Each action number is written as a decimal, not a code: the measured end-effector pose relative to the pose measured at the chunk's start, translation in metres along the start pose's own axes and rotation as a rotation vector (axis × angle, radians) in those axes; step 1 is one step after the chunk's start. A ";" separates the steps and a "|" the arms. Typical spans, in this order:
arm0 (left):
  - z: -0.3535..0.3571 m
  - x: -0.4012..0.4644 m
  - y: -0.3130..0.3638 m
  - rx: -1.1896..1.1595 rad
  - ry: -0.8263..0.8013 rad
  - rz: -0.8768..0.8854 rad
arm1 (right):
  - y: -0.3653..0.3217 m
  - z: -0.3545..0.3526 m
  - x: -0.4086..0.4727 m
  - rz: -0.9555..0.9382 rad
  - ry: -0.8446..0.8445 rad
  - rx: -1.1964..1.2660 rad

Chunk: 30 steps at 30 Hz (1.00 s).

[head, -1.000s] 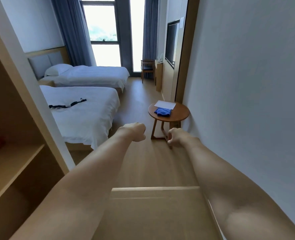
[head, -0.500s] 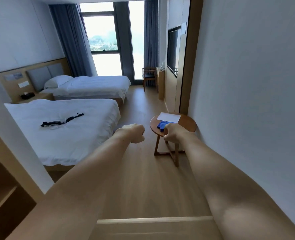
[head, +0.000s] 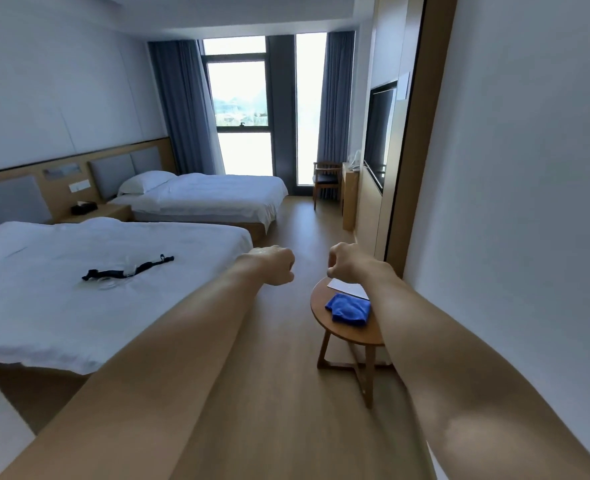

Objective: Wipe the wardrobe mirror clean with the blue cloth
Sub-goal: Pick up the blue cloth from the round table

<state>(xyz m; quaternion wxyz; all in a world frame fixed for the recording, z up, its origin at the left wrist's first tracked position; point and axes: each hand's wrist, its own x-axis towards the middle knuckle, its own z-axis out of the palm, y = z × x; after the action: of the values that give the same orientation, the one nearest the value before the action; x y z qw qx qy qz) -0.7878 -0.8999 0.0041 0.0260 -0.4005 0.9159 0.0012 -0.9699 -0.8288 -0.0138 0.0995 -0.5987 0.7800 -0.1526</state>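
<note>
A crumpled blue cloth (head: 349, 308) lies on a small round wooden side table (head: 324, 315) by the right wall, next to a white sheet of paper (head: 347, 288). My right hand (head: 347, 260) is a loose fist held out above the far side of the table, over the paper and apart from the cloth. My left hand (head: 275, 265) is also a fist, stretched out over the floor to the left of the table, holding nothing. No wardrobe mirror shows in this view.
Two white beds stand on the left, the near bed (head: 79, 289) with a black strap (head: 127, 270) on it. A wooden floor aisle (head: 286, 393) runs between bed and table. A wall TV (head: 380, 133), desk and chair (head: 326, 180) stand at the far right by the window.
The view has moved forward and lifted; the wardrobe shelves on the left have dropped out of sight. The side table is nearer, and my right hand now sits beyond the cloth rather than over it.
</note>
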 end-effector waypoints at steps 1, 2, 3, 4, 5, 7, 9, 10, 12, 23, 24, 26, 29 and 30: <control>0.000 0.013 -0.003 0.000 -0.008 -0.007 | 0.003 -0.003 0.013 -0.006 -0.014 -0.012; -0.001 0.026 -0.005 -0.004 -0.009 -0.014 | 0.006 -0.006 0.027 -0.010 -0.025 -0.022; -0.003 0.040 -0.009 -0.011 -0.006 -0.019 | 0.009 -0.009 0.040 -0.011 -0.030 -0.027; -0.005 0.055 -0.012 -0.019 -0.002 -0.019 | 0.012 -0.012 0.055 -0.013 -0.028 -0.026; -0.005 0.070 -0.016 -0.022 0.000 -0.015 | 0.015 -0.014 0.069 -0.013 -0.023 -0.022; -0.006 0.099 -0.023 -0.021 0.003 0.001 | 0.022 -0.013 0.097 -0.010 -0.017 -0.018; -0.005 0.130 -0.032 -0.019 -0.004 0.008 | 0.030 -0.008 0.126 0.001 -0.024 -0.013; -0.004 0.146 -0.037 -0.012 -0.007 0.010 | 0.033 -0.005 0.140 0.010 -0.033 -0.016; 0.000 0.181 -0.048 -0.006 -0.012 0.013 | 0.041 -0.001 0.171 0.029 -0.051 -0.028; 0.024 0.399 -0.110 -0.045 -0.072 0.105 | 0.092 0.024 0.362 0.183 -0.026 0.036; 0.031 0.417 -0.112 -0.044 -0.076 0.119 | 0.100 0.030 0.374 0.203 -0.027 0.045; 0.047 0.446 -0.113 -0.037 -0.107 0.141 | 0.117 0.043 0.393 0.248 -0.064 0.065; 0.075 0.485 -0.109 -0.038 -0.184 0.178 | 0.148 0.067 0.414 0.332 -0.145 0.070; 0.085 0.499 -0.107 -0.044 -0.205 0.188 | 0.160 0.076 0.421 0.360 -0.159 0.074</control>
<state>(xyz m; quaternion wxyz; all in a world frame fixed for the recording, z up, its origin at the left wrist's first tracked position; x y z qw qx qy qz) -1.0437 -1.3361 -0.1032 0.1102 -0.3111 0.9417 0.0648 -1.1996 -1.2063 -0.1301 0.2081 -0.4559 0.8579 -0.1133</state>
